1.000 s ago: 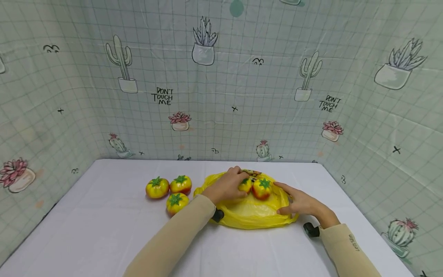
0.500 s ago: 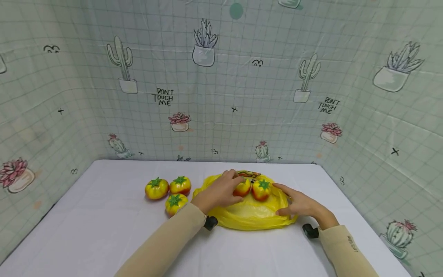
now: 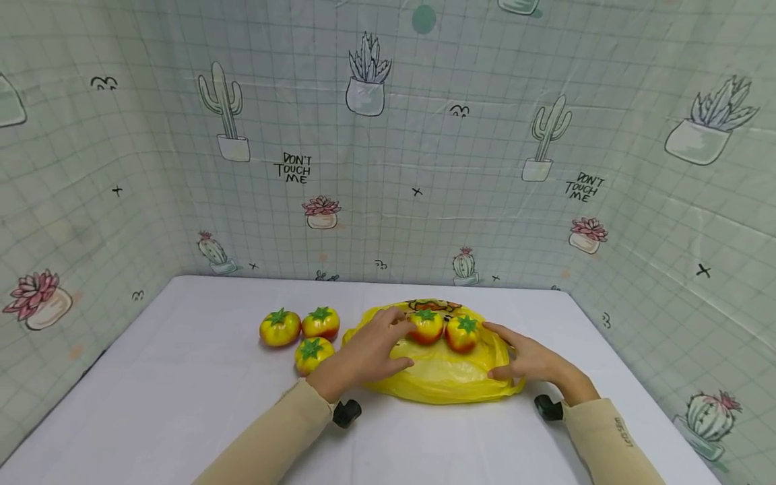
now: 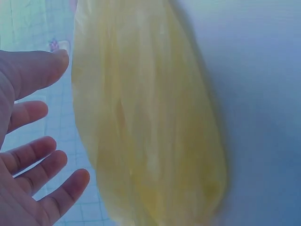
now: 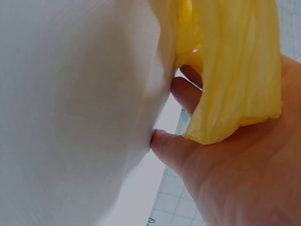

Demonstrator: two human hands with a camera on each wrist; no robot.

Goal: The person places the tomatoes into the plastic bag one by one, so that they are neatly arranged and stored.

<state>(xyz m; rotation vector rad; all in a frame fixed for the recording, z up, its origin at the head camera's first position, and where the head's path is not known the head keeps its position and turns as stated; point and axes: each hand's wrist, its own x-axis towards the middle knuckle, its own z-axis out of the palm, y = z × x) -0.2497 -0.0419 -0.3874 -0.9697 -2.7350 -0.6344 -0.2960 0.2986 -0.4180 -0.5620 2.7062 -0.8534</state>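
Two round yellow-and-red fruits with green star-shaped tops lie side by side on a yellow plastic bag spread on the table. My left hand hovers over the bag's left part, holding nothing, its fingertips right beside the left fruit. In the left wrist view its fingers are spread and loosely bent next to the yellow film. At the bag's right edge rests my right hand, thumb and fingers apart, close to the right fruit. A loop of the bag hangs across that hand in the right wrist view.
Three more such fruits stand in a cluster on the white table, left of the bag. Behind the table and along both sides hangs a gridded cloth printed with cacti.
My left hand has let go of the left fruit and drawn back left and nearer to me, leaving the fruit on the bag. The right hand has stayed at the bag's edge.
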